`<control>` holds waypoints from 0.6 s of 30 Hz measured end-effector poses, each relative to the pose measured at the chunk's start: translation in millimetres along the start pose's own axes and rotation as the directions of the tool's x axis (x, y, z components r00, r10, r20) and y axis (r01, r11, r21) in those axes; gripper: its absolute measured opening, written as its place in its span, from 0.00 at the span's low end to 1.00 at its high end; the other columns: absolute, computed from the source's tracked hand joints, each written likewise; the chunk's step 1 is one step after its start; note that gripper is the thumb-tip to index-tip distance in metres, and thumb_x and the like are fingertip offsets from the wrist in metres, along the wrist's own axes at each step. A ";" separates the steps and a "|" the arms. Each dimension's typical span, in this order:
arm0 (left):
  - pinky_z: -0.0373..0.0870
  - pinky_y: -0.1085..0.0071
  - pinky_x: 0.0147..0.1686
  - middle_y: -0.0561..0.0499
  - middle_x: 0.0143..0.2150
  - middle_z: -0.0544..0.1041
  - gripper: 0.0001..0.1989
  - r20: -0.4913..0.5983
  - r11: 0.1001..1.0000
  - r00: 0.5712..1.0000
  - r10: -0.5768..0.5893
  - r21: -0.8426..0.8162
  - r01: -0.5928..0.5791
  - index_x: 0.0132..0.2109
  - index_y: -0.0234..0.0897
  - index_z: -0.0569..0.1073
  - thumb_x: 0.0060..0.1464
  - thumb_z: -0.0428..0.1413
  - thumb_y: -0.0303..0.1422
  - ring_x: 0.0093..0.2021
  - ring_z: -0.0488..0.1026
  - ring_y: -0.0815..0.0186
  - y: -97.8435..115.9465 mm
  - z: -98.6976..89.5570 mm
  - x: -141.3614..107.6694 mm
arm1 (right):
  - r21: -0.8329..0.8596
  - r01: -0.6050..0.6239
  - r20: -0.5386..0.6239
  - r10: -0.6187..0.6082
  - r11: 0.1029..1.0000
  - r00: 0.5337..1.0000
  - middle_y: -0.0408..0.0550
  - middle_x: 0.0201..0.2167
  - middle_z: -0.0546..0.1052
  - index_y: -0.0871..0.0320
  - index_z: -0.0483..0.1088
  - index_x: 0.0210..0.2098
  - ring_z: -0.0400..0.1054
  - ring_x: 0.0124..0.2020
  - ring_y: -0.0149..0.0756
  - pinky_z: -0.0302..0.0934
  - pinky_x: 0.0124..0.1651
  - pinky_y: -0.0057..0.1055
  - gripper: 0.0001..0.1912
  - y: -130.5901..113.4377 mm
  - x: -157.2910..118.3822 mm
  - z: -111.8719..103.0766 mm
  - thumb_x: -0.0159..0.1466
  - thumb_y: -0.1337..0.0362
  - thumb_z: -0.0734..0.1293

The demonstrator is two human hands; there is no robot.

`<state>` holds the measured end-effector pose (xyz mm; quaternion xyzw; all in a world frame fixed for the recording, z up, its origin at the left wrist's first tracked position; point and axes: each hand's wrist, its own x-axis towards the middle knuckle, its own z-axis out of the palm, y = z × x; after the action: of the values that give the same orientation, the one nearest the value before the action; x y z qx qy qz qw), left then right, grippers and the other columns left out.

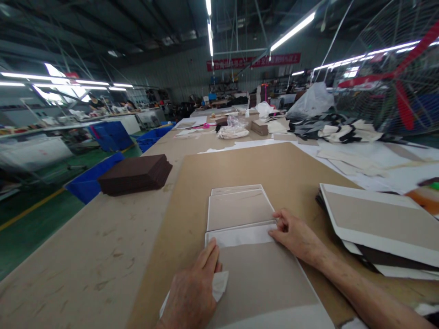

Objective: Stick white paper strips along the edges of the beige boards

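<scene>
A large beige panel (255,274) with white end strips lies in front of me on a tan board. Its far edge meets a smaller beige panel (240,210) with a thin white border. My right hand (291,233) pinches the right edge at the large panel's far corner, thumb over its white strip. My left hand (197,283) rests at the panel's left edge, index and middle fingers stretched along it. A folded white cloth (220,285) sticks out from under that palm, apparently gripped by the curled fingers. The thumb is mostly hidden.
The tan board (192,183) covers the table's middle. A stack of dark brown pieces (133,176) stands left, beside a blue bin (91,178). Layered beige-and-white panels (380,219) lie right. Farther back are fabric scraps (350,130) and a large fan (394,73).
</scene>
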<state>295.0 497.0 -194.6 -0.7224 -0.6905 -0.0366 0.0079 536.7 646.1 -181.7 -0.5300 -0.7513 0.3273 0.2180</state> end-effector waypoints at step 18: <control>0.78 0.62 0.39 0.48 0.66 0.55 0.23 -0.068 0.997 0.997 0.045 0.069 -0.040 0.62 0.34 0.61 0.62 0.36 0.30 0.50 0.73 0.61 -6.5 12.2 -0.9 | 0.005 -0.026 -0.085 0.026 1.000 0.996 0.37 0.23 0.69 0.59 0.63 0.43 0.65 0.27 0.30 0.58 0.34 0.28 0.14 1.5 8.0 5.5 0.57 0.64 0.64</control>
<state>289.0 497.2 -207.1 -0.7344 -0.6753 -0.0380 0.0570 531.3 652.5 -186.7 -0.5528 -0.7337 0.3086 0.2466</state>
